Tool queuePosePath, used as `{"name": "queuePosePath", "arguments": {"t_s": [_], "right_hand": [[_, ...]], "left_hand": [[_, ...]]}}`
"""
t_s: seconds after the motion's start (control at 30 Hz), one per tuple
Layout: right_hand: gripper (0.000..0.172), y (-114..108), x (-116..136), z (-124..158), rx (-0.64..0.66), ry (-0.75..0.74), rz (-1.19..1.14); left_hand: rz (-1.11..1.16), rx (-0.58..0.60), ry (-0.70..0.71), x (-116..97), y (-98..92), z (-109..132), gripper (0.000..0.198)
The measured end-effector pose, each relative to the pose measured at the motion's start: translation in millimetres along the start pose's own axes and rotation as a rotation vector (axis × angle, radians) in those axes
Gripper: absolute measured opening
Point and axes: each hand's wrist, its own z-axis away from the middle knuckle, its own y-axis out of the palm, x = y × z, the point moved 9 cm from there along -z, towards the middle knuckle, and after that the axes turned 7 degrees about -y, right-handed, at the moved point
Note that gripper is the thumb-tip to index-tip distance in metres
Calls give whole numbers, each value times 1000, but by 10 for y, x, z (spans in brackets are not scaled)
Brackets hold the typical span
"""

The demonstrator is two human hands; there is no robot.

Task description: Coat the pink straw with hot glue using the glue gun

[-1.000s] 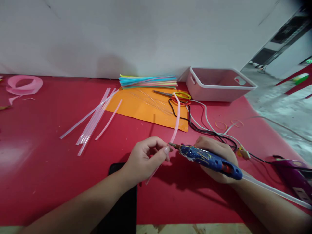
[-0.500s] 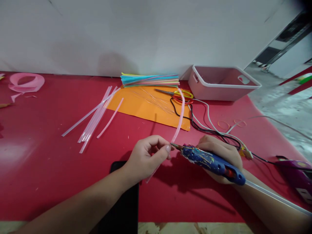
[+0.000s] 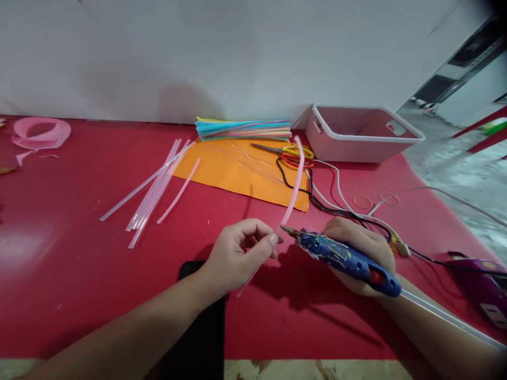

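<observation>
My left hand (image 3: 237, 258) pinches a long pale pink straw (image 3: 293, 186) between thumb and fingers; the straw curves up and away over the orange paper. My right hand (image 3: 362, 248) grips a blue glue gun (image 3: 343, 259) with a clear glue stick (image 3: 447, 319) trailing from its back. The gun's metal tip (image 3: 285, 230) touches or nearly touches the straw just right of my left thumb. Both hands hover above the red table (image 3: 79, 274).
An orange sheet (image 3: 237, 174), loose clear sticks (image 3: 154, 190), a bundle of coloured straws (image 3: 243, 130), scissors (image 3: 285, 152), a white bin (image 3: 362, 134), cables (image 3: 336, 203), rubber bands (image 3: 361, 202), a purple device (image 3: 483, 285), a black phone (image 3: 200, 327) and pink tape (image 3: 39, 134).
The straw's far end has swung up and to the right. The glue gun has shifted slightly right. Both hands keep their grip.
</observation>
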Motion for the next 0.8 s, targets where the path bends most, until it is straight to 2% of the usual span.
{"name": "queuePosePath", "arguments": {"t_s": [0.1, 0.2, 0.33, 0.67, 0.8], "right_hand": [[18, 5, 10, 0, 3, -7, -26], [26, 39, -2, 31, 60, -17, -44], [30, 39, -30, 60, 73, -23, -39], [24, 17, 16, 52, 57, -66, -28], [26, 38, 27, 32, 79, -72, -34]], "left_hand": [[5, -3, 1, 19, -9, 0, 10], [1, 3, 12, 22, -11, -5, 12], [6, 12, 13, 7, 0, -7, 14], [3, 5, 3, 24, -13, -12, 14], [3, -5, -7, 28, -10, -3, 15]]}}
